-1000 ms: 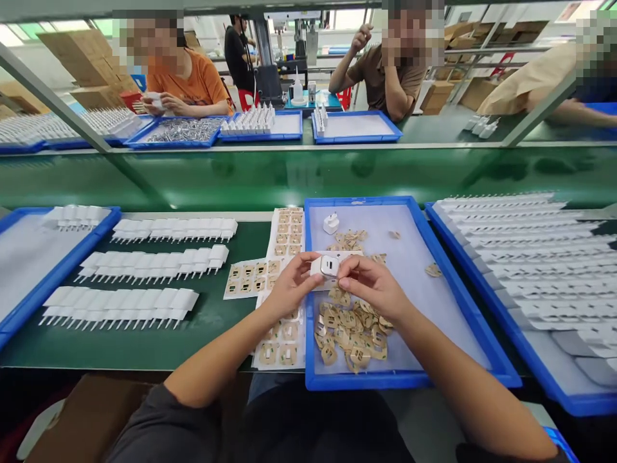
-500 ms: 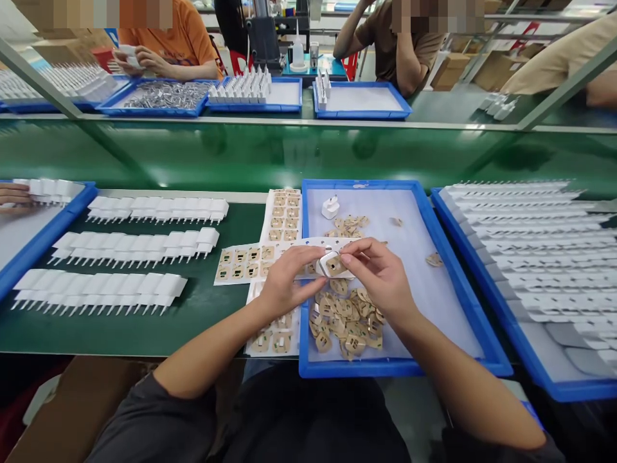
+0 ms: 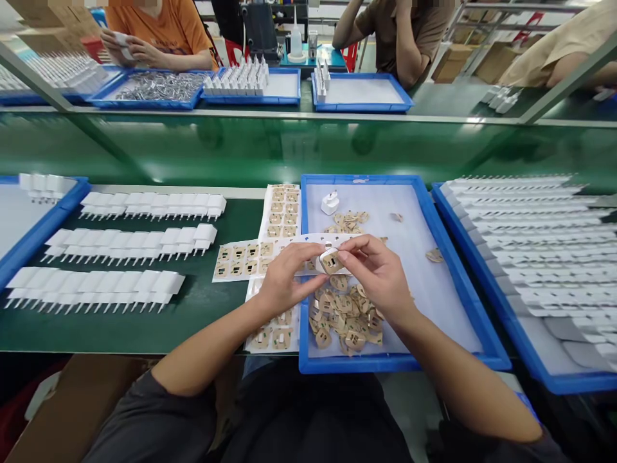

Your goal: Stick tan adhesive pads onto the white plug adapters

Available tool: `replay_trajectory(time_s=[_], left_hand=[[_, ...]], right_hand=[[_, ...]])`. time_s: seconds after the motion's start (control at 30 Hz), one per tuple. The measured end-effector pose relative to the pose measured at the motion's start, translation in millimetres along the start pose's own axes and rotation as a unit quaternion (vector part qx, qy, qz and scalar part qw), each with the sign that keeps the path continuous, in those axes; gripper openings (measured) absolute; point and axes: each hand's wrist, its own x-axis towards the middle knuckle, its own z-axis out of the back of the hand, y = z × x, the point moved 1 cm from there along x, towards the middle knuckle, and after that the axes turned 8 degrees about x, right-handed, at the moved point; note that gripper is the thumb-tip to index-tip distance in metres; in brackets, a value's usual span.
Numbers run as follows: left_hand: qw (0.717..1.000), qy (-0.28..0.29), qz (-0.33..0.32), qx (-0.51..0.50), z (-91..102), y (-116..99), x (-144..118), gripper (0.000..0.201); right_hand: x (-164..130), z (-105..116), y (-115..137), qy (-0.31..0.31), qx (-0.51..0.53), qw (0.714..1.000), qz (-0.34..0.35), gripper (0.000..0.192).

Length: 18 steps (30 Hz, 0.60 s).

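Fingers (image 3: 354, 247) of your right hand (image 3: 380, 276) and left hand (image 3: 284, 280) pinch the white charger (image 3: 330, 260) between them, tan sticker face up, above the blue tray (image 3: 434, 225).

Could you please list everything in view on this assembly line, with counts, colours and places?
Charger plug: one, white with a tan sticker on its face, held between both hands.
Peeled backings: a heap, tan, in the middle blue tray.
Loose plug: one, white, far end of that tray.
Sticker sheets: several, white with tan stickers, left of the tray.
Plug rows: three, white, on the green bench.
Right tray: blue, filled with white plug rows.
Co-workers: three or more, across the green belt.
Left hand; right hand: bare, on the plug.
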Motion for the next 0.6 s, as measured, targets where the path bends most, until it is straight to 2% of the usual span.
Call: replay_trajectory(time_s=[0.47,0.6], left_hand=[[1.000,-0.011,-0.017,0.023,0.4,-3.2,1.7,0.044],[0.999,-0.015,-0.027,0.029,0.5,-3.5,1.2,0.046]], right_hand=[[-3.4,-5.2,-4.1,-0.037,-0.077,0.996,0.029,0.035],[-6.1,-8.1,-3.2,-0.038,-0.114,0.991,0.063,0.031]])
